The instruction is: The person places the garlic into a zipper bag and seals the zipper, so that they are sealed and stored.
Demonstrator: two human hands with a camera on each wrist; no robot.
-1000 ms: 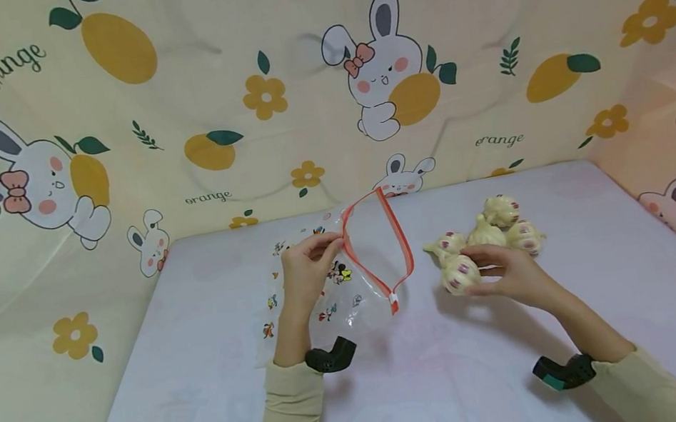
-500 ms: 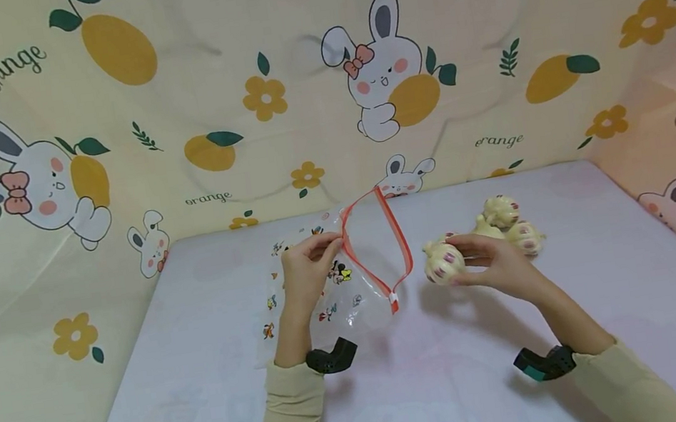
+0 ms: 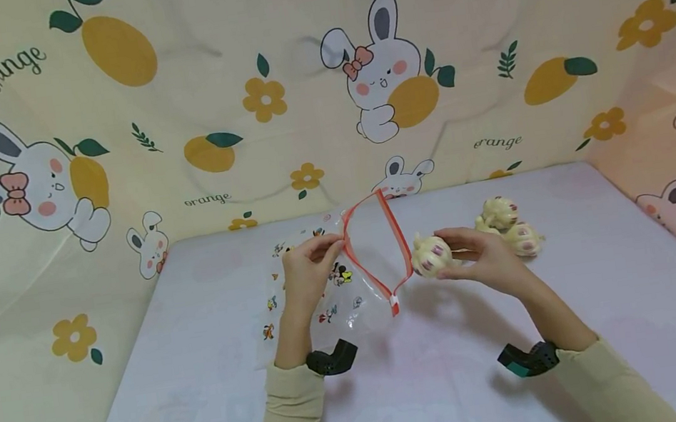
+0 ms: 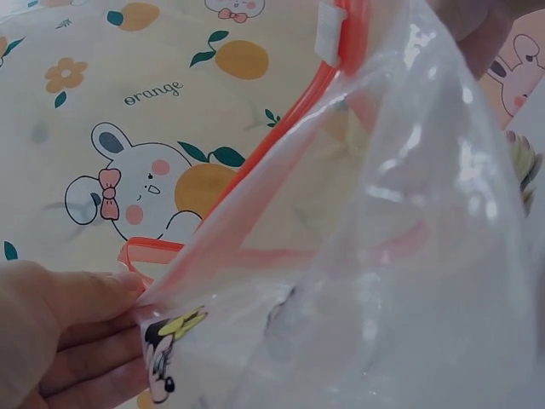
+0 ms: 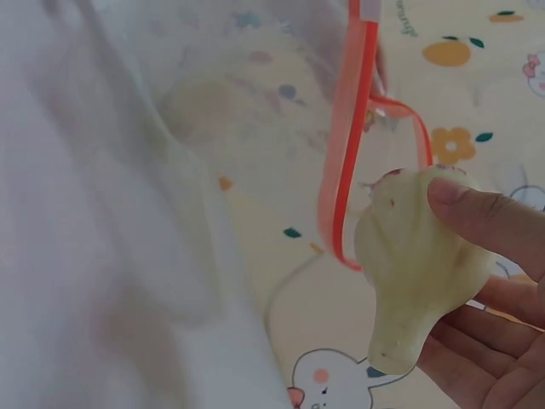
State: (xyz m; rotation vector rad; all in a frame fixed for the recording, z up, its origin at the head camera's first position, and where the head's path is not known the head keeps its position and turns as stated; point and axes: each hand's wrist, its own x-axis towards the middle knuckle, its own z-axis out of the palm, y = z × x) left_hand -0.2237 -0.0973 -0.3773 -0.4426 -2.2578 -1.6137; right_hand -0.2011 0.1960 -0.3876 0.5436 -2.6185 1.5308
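My left hand (image 3: pixel 308 273) pinches the rim of a clear zipper bag (image 3: pixel 351 303) printed with small cartoon figures. The bag's orange-red zip edge (image 3: pixel 406 248) stands spread apart, with a white slider (image 3: pixel 394 299) at the near end. Between thumb and fingers, my right hand (image 3: pixel 487 258) holds a pale garlic bulb (image 3: pixel 431 256) with purple patches, lifted just right of the bag's mouth. In the right wrist view the bulb (image 5: pixel 417 247) hangs stem downward beside the zip edge. The left wrist view shows thumb and fingers on the plastic film (image 4: pixel 409 213).
Beyond my right hand lie more garlic bulbs (image 3: pixel 522 240) in a cluster, partly hidden by the hand. All rests on a white-covered table (image 3: pixel 209 402). A patterned cloth (image 3: pixel 297 101) with rabbits and oranges hangs behind and at the sides.
My right hand has carried the garlic bulb leftward and slightly away from me, up to the bag's mouth. The left hand and bag have stayed nearly still.
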